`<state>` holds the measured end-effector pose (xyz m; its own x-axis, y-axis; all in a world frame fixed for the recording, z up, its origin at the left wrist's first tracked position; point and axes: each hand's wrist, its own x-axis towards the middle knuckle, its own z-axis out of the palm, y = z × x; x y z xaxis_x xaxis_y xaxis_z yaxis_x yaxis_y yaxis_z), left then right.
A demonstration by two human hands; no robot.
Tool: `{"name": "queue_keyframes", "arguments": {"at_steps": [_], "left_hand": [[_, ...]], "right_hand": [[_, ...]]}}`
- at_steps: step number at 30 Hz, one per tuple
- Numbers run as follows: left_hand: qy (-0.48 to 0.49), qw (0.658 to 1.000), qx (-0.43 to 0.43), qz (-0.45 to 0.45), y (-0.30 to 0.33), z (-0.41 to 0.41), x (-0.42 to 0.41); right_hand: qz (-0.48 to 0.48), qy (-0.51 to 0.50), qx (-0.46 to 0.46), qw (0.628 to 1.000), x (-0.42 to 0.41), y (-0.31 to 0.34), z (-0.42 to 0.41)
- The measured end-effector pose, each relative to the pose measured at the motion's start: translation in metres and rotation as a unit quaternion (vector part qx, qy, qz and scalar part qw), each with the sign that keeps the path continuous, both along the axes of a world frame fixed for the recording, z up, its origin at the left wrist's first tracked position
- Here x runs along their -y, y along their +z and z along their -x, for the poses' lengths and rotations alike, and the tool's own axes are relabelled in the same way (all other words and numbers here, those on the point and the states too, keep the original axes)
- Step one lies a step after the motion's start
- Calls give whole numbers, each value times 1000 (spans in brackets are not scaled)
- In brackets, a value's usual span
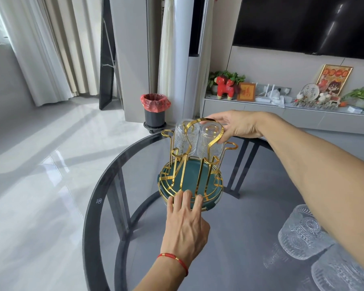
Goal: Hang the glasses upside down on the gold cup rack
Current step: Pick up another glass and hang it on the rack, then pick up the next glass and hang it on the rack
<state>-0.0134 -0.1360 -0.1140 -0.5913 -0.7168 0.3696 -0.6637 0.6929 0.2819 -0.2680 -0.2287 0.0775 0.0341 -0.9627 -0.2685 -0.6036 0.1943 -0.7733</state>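
Rack holding two glasses (inverted), two more glasses on table

Single head cam, wide-angle, looking forward and down.
You're close over the round glass table; both forearms enter from the bottom and right edges, the gold cup rack sits mid-frame, and the room curves off behind.

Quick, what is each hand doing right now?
Left hand: open, fingers resting flat on the rack's base.
Right hand: closed around an upside-down glass on the rack.
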Motion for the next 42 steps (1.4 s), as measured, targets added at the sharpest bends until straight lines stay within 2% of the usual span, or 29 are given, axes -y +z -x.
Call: {"name": "queue_keyframes", "arguments": {"at_steps": [4,8,11,14,17,19,22,25,27,31,35,37,40,42], "left_hand": [[5,1000,-2,14,0,-1,0],[5,1000,7,9,-1,-2,-1],[14,1000,12,-3,3,-3,-4],[14,998,-56,-20,28,0,-20],[-79,987,-137,-22,53,7,-62],[-186,966,-155,-92,58,13,-102],[-301,908,-120,-268,51,23,-154],[-350,888,-62,-293,34,35,-182],[-350,889,-64,-289,30,45,-192],[-302,903,-127,-278,26,62,-206],[-259,913,-156,-276,33,53,-196],[-227,907,-190,-300,47,42,-178],[-184,893,-250,-325,72,24,-139],[-187,880,-274,-340,84,12,-115]], "right_hand": [[35,-65,0,997,-30,1,-6],[106,-143,-69,982,-94,0,-13],[140,-204,-84,965,-151,-5,-28],[201,-274,-82,937,-211,-19,-49],[267,-335,-82,900,-271,-44,-67],[320,-376,-72,866,-306,-61,-74],[371,-429,-87,819,-343,-74,-74],[383,-466,-89,792,-361,-82,-69],[367,-482,-73,792,-366,-87,-70],[353,-488,-31,798,-365,-89,-71],[363,-470,-36,804,-366,-87,-71],[384,-440,-16,811,-369,-86,-68],[368,-357,73,855,-367,-88,-75],[313,-319,77,891,-357,-96,-87]]}}
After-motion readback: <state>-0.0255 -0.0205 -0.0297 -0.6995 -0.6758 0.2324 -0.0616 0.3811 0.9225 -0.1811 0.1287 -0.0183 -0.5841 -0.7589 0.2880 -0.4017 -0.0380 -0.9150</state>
